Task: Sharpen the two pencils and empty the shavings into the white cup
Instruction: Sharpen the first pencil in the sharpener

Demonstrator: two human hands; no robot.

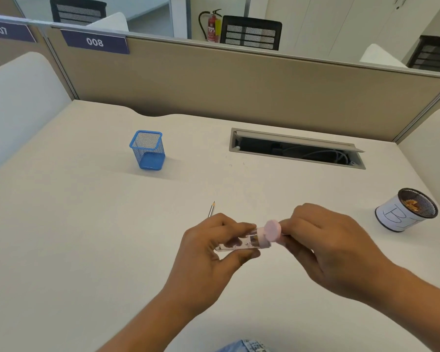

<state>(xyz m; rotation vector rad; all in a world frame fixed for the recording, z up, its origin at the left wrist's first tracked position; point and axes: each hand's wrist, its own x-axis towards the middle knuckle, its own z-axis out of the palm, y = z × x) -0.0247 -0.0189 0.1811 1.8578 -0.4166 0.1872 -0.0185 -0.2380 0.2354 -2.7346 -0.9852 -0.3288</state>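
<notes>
Over the pale counter (87,224), the left hand (208,250) gripped a clear tubular pink-capped sharpener (254,240) lying level (cap end pointing right); the right hand (323,245) pinched that cap with curled fingers.

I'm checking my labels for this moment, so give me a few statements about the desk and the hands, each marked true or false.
1. The left hand holds the sharpener by its clear body. True.
2. The blue mesh holder has pencils in it. False: nothing shows inside it.
3. The white cup on the person's right has shavings inside. True.
4. The right hand lies flat on the desk. False: its fingers pinch at the sharpener's pink end.
5. A pencil lies on the desk beyond the left hand. True.
</notes>
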